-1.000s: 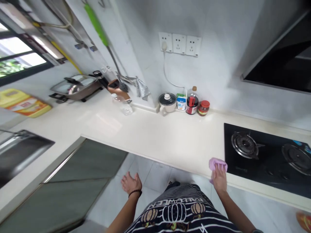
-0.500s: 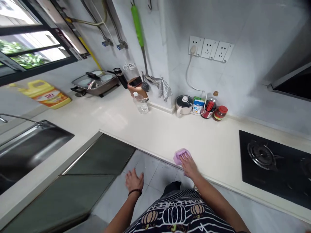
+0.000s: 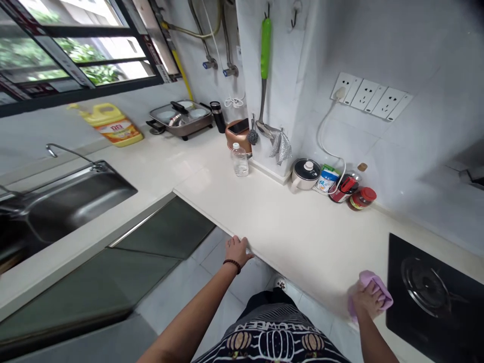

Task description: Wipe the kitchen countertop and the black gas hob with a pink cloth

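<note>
My right hand (image 3: 367,298) presses a lilac cleaning cloth (image 3: 383,292) onto the white countertop (image 3: 302,222), close to the left edge of the black gas hob (image 3: 401,267). Its fingers lie over the cloth, and part of the cloth sticks out on both sides of the hand, slightly blurred. At the counter's front edge, my left hand (image 3: 236,251) rests with its thumb apart and nothing held in it; a dark beaded bracelet circles that wrist.
Along the wall stand a clear plastic bottle (image 3: 239,160), a lidded small pot (image 3: 305,175) and a red-capped jar (image 3: 362,198). An electric pan (image 3: 185,120) and a yellow detergent jug (image 3: 113,126) are at the back left. The sink (image 3: 79,196) lies left.
My right hand has slid the cloth rightward along the counter to the hob. My left hand has moved from above the floor to the counter's edge. The view has shifted left.
</note>
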Action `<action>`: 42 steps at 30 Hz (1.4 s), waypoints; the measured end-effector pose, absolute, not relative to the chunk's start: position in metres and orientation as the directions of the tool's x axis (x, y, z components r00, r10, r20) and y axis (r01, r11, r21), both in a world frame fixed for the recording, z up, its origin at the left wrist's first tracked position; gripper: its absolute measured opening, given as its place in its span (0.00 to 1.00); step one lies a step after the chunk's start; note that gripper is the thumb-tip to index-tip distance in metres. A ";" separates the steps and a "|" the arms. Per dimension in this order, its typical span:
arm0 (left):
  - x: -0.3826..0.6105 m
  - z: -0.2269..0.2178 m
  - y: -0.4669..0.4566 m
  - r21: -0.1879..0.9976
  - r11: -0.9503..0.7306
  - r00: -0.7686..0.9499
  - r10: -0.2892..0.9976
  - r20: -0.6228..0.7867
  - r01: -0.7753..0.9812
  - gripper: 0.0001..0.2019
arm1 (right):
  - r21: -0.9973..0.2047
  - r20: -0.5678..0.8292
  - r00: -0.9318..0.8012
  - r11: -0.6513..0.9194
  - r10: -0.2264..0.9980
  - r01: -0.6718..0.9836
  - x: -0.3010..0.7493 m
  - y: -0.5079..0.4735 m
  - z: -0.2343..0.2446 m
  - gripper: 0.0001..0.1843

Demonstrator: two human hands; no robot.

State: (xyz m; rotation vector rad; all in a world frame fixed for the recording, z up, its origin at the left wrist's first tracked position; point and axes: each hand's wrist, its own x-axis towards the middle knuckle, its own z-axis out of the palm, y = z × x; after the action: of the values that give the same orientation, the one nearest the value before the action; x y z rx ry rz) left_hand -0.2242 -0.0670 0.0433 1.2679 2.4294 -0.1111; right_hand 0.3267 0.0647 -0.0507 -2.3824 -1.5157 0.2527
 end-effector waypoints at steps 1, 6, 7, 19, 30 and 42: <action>-0.226 0.045 -0.067 0.112 0.585 -0.506 0.769 -0.392 0.803 0.34 | -0.331 0.005 0.438 -0.412 0.899 0.849 0.305 0.074 -0.045 0.45; -0.227 0.049 -0.063 0.088 0.593 -0.511 0.752 -0.416 0.801 0.33 | -0.150 -0.161 0.057 -0.081 0.985 0.985 0.165 0.122 -0.006 0.39; -0.226 0.050 -0.062 0.080 0.597 -0.518 0.748 -0.415 0.799 0.33 | -0.129 -0.189 -0.087 0.063 0.978 0.990 0.135 0.124 0.001 0.38; -0.222 0.056 -0.053 0.031 0.620 -0.544 0.710 -0.448 0.784 0.44 | -0.188 -0.277 -0.698 0.675 0.661 0.714 0.076 0.116 -0.008 0.34; -0.218 0.052 -0.052 0.098 0.685 -0.572 0.670 -0.472 0.722 0.52 | -0.162 -0.283 0.007 -0.055 0.959 0.985 0.211 0.317 0.006 0.38; -0.218 0.045 -0.054 0.153 0.721 -0.600 0.659 -0.453 0.676 0.53 | -0.053 -0.281 -0.423 0.426 0.861 0.903 0.079 0.300 -0.011 0.38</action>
State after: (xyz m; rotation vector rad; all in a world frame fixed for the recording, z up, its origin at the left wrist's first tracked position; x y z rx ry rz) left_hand -0.2175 -0.0535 0.0448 1.0186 2.4401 -0.0467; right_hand 0.0788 0.2996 -0.0108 -1.7755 -2.8256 0.3315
